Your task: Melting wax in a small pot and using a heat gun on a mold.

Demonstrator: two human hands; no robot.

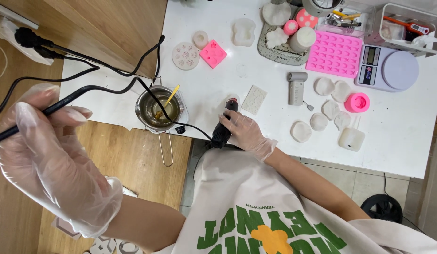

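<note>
While raised, left hand (44,155) pinching black cable (63,101); right hand's (244,134) grip round heat tool (223,129).

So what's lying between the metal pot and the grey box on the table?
In the head view, between the metal pot and the grey box lie the right hand gripping a black tool and a white textured mat.

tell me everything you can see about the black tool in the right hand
The black tool is a corded handheld device with a dark ribbed body and a reddish round tip at its far end. It lies tilted over the white table's near edge, gripped by the gloved right hand. Its black cable runs left past the metal pot to the gloved left hand, which holds it up.
</note>
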